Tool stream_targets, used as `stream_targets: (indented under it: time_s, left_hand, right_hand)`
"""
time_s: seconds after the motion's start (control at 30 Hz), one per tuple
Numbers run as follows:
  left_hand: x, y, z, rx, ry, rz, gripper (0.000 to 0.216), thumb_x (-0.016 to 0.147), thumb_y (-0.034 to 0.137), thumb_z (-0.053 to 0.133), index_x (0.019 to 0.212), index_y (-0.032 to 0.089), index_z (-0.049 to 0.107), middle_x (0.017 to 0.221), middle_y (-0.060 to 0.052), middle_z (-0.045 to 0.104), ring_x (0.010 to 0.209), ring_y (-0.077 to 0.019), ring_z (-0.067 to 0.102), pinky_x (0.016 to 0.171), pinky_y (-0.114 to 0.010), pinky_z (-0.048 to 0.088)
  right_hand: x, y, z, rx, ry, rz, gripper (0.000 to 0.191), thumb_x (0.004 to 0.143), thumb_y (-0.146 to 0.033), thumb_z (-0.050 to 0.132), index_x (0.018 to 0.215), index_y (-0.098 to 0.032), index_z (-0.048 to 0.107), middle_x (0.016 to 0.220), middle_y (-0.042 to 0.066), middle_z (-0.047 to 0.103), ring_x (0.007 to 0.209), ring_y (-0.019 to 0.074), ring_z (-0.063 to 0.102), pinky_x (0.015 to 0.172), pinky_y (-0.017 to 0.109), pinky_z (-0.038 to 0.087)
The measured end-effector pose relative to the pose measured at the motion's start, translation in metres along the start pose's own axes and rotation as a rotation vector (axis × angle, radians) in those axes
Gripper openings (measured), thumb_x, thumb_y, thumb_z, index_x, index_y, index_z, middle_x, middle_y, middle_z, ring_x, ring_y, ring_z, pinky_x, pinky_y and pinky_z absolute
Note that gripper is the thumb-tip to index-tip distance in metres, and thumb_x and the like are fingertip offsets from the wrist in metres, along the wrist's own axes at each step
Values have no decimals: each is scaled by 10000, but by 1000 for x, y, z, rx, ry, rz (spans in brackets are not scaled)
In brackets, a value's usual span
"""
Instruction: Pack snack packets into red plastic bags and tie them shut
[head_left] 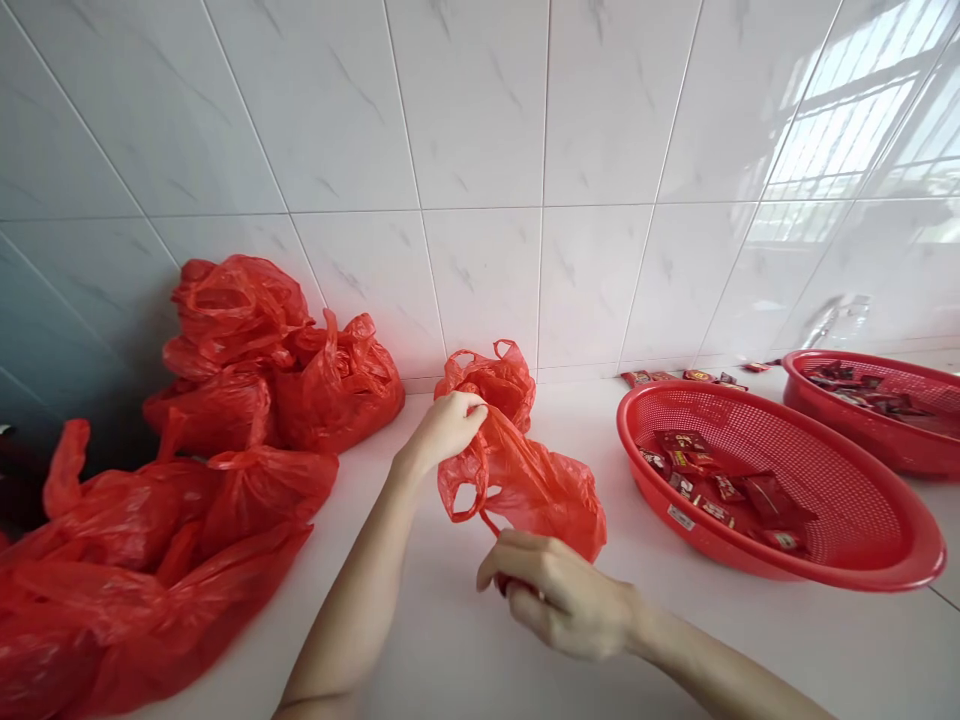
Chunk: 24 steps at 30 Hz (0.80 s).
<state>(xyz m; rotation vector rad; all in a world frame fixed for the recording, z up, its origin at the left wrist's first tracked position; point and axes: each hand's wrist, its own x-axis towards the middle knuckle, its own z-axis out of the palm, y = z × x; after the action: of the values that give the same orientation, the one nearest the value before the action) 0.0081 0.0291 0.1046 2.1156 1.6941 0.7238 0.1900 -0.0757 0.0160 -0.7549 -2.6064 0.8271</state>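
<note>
A small red plastic bag [536, 485] sits on the white counter [450, 640] in the middle of the view. My left hand [448, 425] is closed on the bag's upper handle loop, pinching the plastic near its top. My right hand [559, 590] is closed below it, gripping a thin stretched handle strip of the same bag. The bag looks part filled and bunched; its contents are hidden.
Several tied red bags [225, 420] are piled at the left against the tiled wall. A red mesh basket [862, 545] holding small dark red packets stands at the right, a second red basket [922, 445] behind it. Loose packets [675, 377] lie by the wall.
</note>
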Motion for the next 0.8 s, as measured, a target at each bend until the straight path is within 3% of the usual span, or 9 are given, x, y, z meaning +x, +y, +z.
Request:
stream_targets:
  time_s: [0.1,0.17,0.3,0.37,0.43,0.53,0.63,0.7,0.8]
  left_hand:
    - [1,2,13,33,-161,17,299,902,192,385,612,206,318,580,39,362,536,-116,360,533,-270,259]
    - [3,2,22,46,-248,15,313,899,167,384,611,206,268,578,41,332,520,-111,321,520,-275,232]
    - [6,0,36,95,-379,-14,338,879,145,419,603,209,235,545,48,286,473,-105,255,509,-285,204]
    - [8,-1,40,135,-415,-35,354,878,142,430,596,214,230,531,50,281,459,-107,252,513,-291,207]
    - [9,-2,42,176,-434,-52,360,884,139,430,591,218,236,523,48,293,456,-114,264,518,-298,213]
    - [10,-1,48,219,-457,-58,359,889,129,426,590,217,249,533,44,311,471,-121,276,521,-306,212]
    - [9,2,55,246,-496,-58,358,893,126,425,593,216,252,543,43,308,480,-124,272,518,-310,209]
    - [8,4,59,263,-526,-63,359,896,130,427,592,217,257,539,44,301,474,-124,267,516,-311,214]
    - [7,6,61,288,-561,-69,353,889,126,432,586,216,276,530,44,295,466,-123,261,514,-310,219]
  right_hand:
    - [-4,0,-18,109,335,-61,302,886,-72,397,1056,-185,619,935,43,616,777,138,556,722,247,452]
    - [-2,7,-24,42,445,59,273,927,-84,366,1018,-196,598,909,33,598,747,140,547,696,246,432]
    - [3,34,-20,-354,315,441,234,914,-33,399,898,-183,577,876,41,622,667,146,559,632,263,361]
    - [3,45,-15,-526,262,517,229,887,1,433,866,-174,579,886,62,653,700,165,590,655,281,354]
    - [1,50,-11,-586,312,476,237,892,10,438,891,-173,589,904,72,672,736,179,605,680,292,365]
    - [-3,44,-8,-507,469,221,254,941,-21,413,1040,-182,582,940,70,674,791,190,602,726,298,406]
    - [-4,34,-4,-367,449,-7,282,940,-20,445,1143,-195,534,927,46,655,798,180,586,707,270,420]
    - [-3,32,2,-378,373,4,298,886,33,475,1070,-193,534,848,18,620,722,167,552,635,251,384]
    - [0,35,9,-526,283,172,305,792,94,481,891,-193,515,741,-12,555,583,144,450,560,257,287]
